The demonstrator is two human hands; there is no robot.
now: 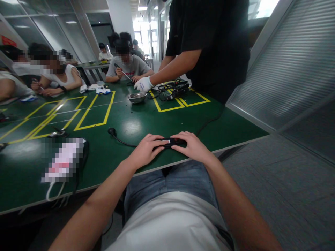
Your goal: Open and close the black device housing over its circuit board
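Note:
A slim black power adapter with a small white label lies at the near edge of the green table. My left hand grips its left end, thumb on the near side and fingers over the top. Around the right end, the fingers and thumb of my right hand are closed. A black cord runs left from it to a round black plug on the table. Another black cable leads off to the right behind my right hand. My fingers cover much of the adapter's two ends.
Across the table, a person in black reaches with a white-gloved hand by a metal bowl. Tangled black cables lie beside yellow tape outlines. A blurred pinkish item lies at left. Several people sit beyond.

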